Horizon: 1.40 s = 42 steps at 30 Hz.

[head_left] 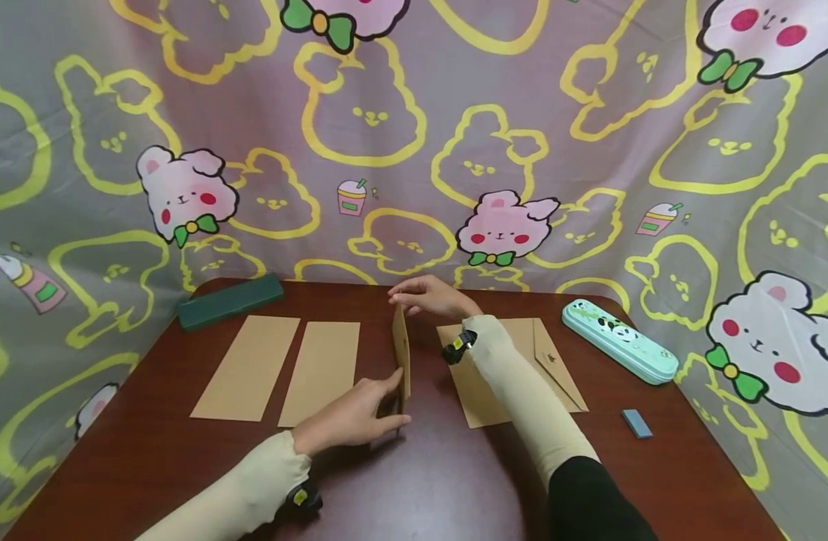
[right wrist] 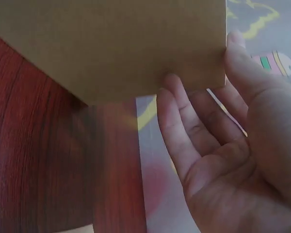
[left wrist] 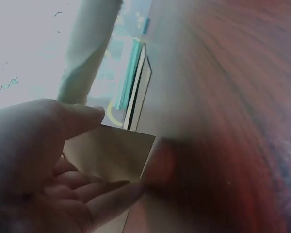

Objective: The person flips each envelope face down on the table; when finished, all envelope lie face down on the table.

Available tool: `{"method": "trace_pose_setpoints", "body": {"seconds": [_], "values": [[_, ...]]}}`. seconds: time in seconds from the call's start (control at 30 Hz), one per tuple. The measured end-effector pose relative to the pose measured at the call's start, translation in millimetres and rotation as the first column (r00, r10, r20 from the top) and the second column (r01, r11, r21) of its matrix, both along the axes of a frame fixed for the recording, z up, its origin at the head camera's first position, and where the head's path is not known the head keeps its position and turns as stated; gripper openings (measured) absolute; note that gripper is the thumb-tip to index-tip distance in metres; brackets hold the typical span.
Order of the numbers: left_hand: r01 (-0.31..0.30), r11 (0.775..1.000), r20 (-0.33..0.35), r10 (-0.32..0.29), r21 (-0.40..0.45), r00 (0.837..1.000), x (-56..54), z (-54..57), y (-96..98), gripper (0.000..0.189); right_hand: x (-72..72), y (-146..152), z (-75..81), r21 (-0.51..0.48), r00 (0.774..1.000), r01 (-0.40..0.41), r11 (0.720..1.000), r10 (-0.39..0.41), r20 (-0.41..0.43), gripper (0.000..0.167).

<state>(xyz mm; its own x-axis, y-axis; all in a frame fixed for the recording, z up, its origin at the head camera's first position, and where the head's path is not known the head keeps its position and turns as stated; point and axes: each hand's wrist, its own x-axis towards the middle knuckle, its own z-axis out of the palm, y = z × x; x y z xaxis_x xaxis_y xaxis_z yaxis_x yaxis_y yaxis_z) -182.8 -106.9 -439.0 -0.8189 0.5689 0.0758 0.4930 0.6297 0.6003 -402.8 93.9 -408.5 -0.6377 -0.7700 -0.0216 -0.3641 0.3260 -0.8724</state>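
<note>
Dressed in cream and black.
In the head view's lower left, a cream left sleeve [head_left: 241,485] runs in soft wrinkles to a gathered end; beside it sits a black left wrist device [head_left: 304,498] with a small yellow mark. Right of centre, a matching cream right sleeve [head_left: 525,391] carries a similar black right wrist device [head_left: 458,347], also yellow-marked. Towards the lower right, this sleeve meets plain black cloth [head_left: 596,500].

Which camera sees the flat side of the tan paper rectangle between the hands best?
The right wrist view: the tan paper rectangle faces it broadly, though cropped. The head view shows it nearly edge-on; the left wrist view shows only part, partly covered by the left hand.
</note>
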Motion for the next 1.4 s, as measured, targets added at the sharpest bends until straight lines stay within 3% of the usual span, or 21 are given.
{"method": "trace_pose_setpoints", "body": {"seconds": [0.17,0.27,0.33,0.4,0.5,0.63,0.77,0.87,1.03,1.13,1.3,1.4], "values": [[-0.115,0.993,-0.017,0.115,0.021,0.993,5.9,-1.1,-1.8,0.091,4.1,-11.5,3.9,0.008,0.999,0.04,0.999,-0.04,-0.027,0.037],[-0.201,0.977,-0.027,0.204,0.075,0.979,10.2,3.3,-2.2,0.105,5.7,-12.3,5.2,-0.002,0.998,0.06,0.998,-0.06,-0.033,0.035],[-0.226,0.965,-0.045,0.234,0.134,0.971,12.1,8.0,-2.0,0.11,6.5,-12.8,5.2,-0.014,0.997,0.064,0.998,-0.064,-0.032,0.034],[-0.203,0.96,-0.093,0.224,0.195,0.97,13.0,12.9,-1.5,0.104,7.2,-13.5,4.1,-0.019,0.997,0.062,0.998,-0.063,-0.033,0.034],[-0.129,0.961,-0.201,0.18,0.245,0.963,12.8,18.6,0.1,0.076,7.3,-15.0,1.2,-0.018,0.998,0.056,0.998,-0.056,-0.032,0.033],[-0.07,0.971,-0.305,0.141,0.23,0.942,11.6,20.3,0.9,0.043,5.7,-16.5,-2.0,-0.02,0.998,0.051,0.998,-0.052,-0.029,0.036],[-0.067,0.975,-0.326,0.135,0.211,0.936,11.2,18.5,-1.1,0.04,2.3,-18.3,-10.2,-0.015,0.996,0.084,0.996,-0.084,0.0,0.041],[-0.065,0.977,-0.338,0.133,0.205,0.932,11.0,18.4,-2.7,0.04,2.8,-23.0,-21.3,0.048,0.996,0.089,0.995,-0.089,0.006,0.036],[-0.044,0.978,-0.38,0.121,0.204,0.917,9.9,17.8,-4.3,0.041,9.0,-32.6,-33.1,0.244,0.986,0.088,0.966,-0.049,-0.161,0.029],[-0.048,0.977,-0.392,0.128,0.208,0.911,10.3,17.8,-5.8,0.041,10.1,-32.4,-33.6,0.294,0.972,0.109,0.95,-0.04,-0.231,0.022],[-0.076,0.97,-0.422,0.17,0.23,0.891,11.9,21.8,-14.5,0.04,4.2,-17.3,-26.4,0.229,0.992,0.107,0.968,-0.089,-0.089,0.023],[-0.099,0.967,-0.439,0.197,0.236,0.876,13.5,25.5,-24.9,0.042,-0.1,-2.6,-17.6,0.152,0.988,0.147,0.977,-0.151,0.015,0.026]]}}
